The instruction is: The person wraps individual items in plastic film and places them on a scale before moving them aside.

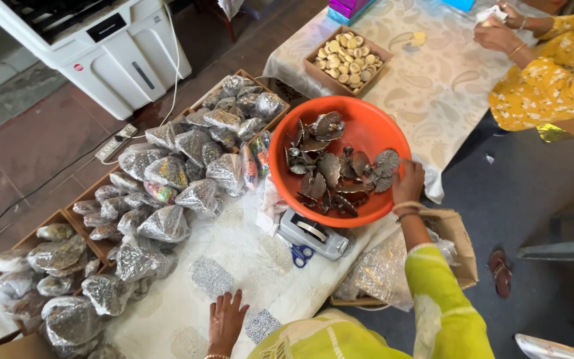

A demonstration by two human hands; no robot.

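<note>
my left hand [226, 321] lies flat, fingers spread, on the counter [234, 266], holding nothing, just beside a glittery silver patch [262, 325]. orange basin [340, 159] of dark shell-shaped pieces [332, 169] sits up and to the right. my right hand [408, 181] grips its right rim. fingertips hidden inside the rim; basin covers part of the tape dispenser [313, 234].

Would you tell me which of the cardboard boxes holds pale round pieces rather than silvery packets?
The small box behind the orange basin; the boxes on the left hold silvery packets.
</note>
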